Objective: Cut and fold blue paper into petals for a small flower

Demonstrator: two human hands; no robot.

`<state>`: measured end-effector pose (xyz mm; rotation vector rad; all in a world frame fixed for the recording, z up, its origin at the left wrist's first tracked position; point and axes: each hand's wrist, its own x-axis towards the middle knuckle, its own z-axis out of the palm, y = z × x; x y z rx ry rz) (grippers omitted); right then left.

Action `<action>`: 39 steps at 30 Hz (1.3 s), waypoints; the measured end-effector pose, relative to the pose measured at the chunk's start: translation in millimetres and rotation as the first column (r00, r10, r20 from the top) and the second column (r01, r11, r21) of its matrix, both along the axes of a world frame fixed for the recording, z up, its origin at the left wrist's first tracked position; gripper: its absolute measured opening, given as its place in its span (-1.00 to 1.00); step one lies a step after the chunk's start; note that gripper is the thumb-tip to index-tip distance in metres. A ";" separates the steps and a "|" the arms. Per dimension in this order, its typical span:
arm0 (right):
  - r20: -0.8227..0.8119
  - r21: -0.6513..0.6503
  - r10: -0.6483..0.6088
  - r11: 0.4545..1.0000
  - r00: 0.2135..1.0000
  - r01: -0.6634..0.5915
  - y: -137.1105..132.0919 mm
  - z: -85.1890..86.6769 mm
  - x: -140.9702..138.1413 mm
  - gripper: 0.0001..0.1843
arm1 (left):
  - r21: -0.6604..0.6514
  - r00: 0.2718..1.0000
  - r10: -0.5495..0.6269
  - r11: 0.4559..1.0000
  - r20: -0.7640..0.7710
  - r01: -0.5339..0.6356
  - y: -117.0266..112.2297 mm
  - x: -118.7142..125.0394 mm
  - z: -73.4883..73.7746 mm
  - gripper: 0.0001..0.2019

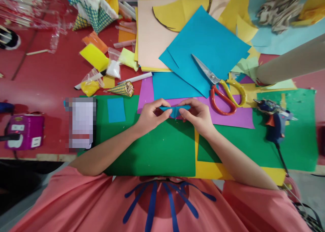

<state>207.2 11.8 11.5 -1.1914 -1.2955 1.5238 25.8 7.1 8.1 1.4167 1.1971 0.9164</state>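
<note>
Between my two hands is a small folded piece of blue paper [175, 112], held over the green sheet [149, 150]. My left hand [152, 116] pinches its left end between thumb and fingers. The right end is pinched the same way by my right hand [198, 115]. Just beyond my right hand lie scissors [214, 79] with one red and one yellow handle loop, their blades apart. They rest on blue sheets [200, 39] and a purple sheet [236, 115]. A small blue square [116, 110] lies flat left of my left hand.
A phone with a blurred screen [82, 123] lies at left, near a purple box [24, 132]. At right are a glue gun [278, 125] and a pale upright post [291, 61]. Clay packets [94, 57], a small paper cone [123, 88] and a marker [137, 78] lie beyond.
</note>
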 end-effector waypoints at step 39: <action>0.053 -0.031 0.044 0.999 0.998 -0.042 -0.8 -3.6 -3.8 -0.80 | 0.084 0.990 -0.082 0.992 -0.118 0.092 0.8 -2.8 -9.9 -0.81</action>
